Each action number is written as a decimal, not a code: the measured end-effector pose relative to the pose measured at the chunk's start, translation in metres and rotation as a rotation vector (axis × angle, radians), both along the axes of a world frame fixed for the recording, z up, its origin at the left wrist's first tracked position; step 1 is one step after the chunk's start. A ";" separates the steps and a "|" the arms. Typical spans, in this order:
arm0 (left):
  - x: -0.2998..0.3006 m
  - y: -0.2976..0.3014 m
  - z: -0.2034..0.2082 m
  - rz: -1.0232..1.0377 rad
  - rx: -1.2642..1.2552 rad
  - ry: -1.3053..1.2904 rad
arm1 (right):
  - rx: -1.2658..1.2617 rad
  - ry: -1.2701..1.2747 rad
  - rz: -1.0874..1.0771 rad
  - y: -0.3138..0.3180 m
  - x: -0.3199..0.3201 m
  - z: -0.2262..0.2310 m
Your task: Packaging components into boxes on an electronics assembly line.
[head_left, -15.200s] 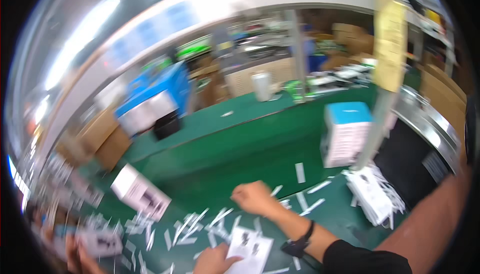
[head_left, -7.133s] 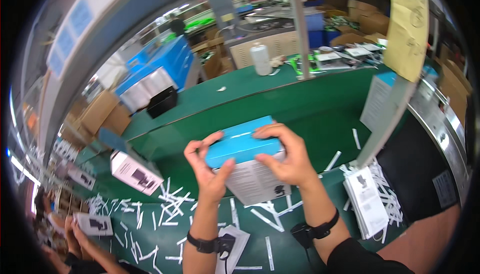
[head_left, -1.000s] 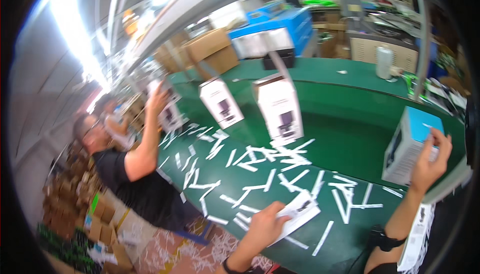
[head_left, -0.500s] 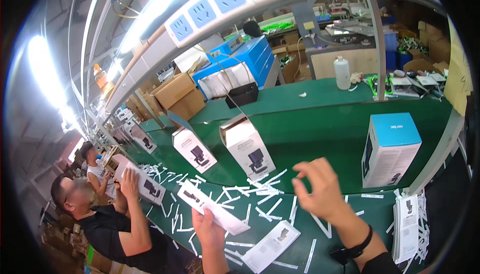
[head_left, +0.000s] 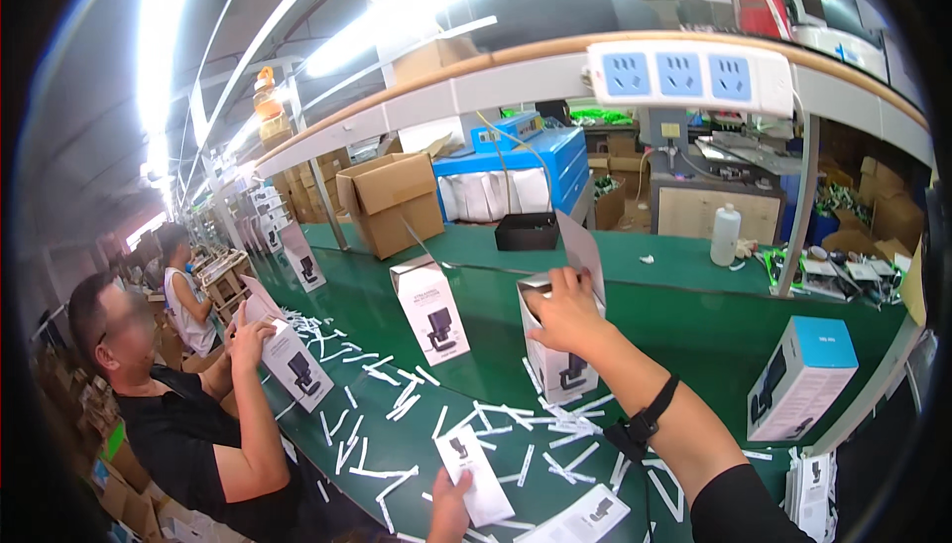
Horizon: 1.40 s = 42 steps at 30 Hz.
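Observation:
My left hand (head_left: 449,505), low in the view, holds a white folded leaflet (head_left: 476,483) printed with a small microphone picture. Ahead and to the right stands a white microphone box (head_left: 563,376), its top flap (head_left: 583,250) raised. My right hand (head_left: 573,310) is at this box's open top, fingers bent over the rim; some fingertips are hidden. A black band circles the right wrist. Another leaflet (head_left: 585,521) lies on the green table below my right forearm.
A second open microphone box (head_left: 433,313) stands left; a closed blue-topped box (head_left: 808,379) stands right. Paper strips (head_left: 397,394) litter the green table. Leaflets (head_left: 815,493) are stacked at the right edge. At left, a co-worker (head_left: 198,424) handles another box (head_left: 296,369). A power strip (head_left: 689,77) hangs overhead.
My right hand has gone from open above the table to the top of the microphone box. The left hand still holds its leaflet. The view has swung left and up.

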<state>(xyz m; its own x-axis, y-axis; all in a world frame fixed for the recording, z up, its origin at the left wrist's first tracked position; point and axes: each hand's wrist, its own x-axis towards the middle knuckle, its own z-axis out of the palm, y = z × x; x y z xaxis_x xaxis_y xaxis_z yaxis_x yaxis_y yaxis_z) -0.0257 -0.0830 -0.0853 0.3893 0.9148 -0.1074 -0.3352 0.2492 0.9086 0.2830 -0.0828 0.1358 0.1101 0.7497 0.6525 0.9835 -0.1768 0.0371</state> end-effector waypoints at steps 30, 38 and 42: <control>0.034 -0.009 0.131 -0.333 0.198 -0.054 | 0.088 0.170 -0.572 -0.240 0.007 -0.037; 0.202 -0.077 0.242 -0.362 0.685 -0.218 | 0.427 0.177 -0.519 -0.244 -0.002 -0.043; 0.263 -0.085 0.240 -0.052 1.209 0.080 | 0.408 0.276 -0.535 -0.251 -0.005 -0.035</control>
